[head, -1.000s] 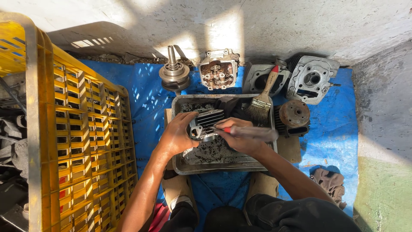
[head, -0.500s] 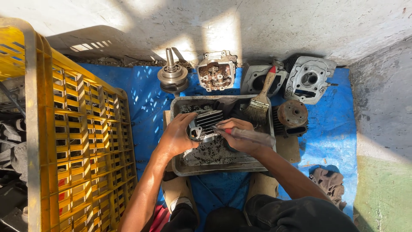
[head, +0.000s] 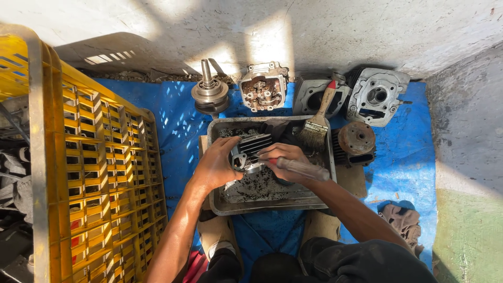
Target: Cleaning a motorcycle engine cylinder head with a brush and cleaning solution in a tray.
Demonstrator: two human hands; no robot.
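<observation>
Cylinder (head: 250,152) steadied in tray (head: 272,203).
My left hand (head: 217,166) clasps its left side; right hand (head: 283,157) wraps screwdriver (head: 298,167), tip at its fins.

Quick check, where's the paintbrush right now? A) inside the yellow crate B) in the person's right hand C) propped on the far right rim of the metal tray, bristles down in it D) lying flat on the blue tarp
C: the paintbrush leans over the far right rim of the metal tray, bristles inside it, while the right hand grips a screwdriver-like tool instead.
</observation>
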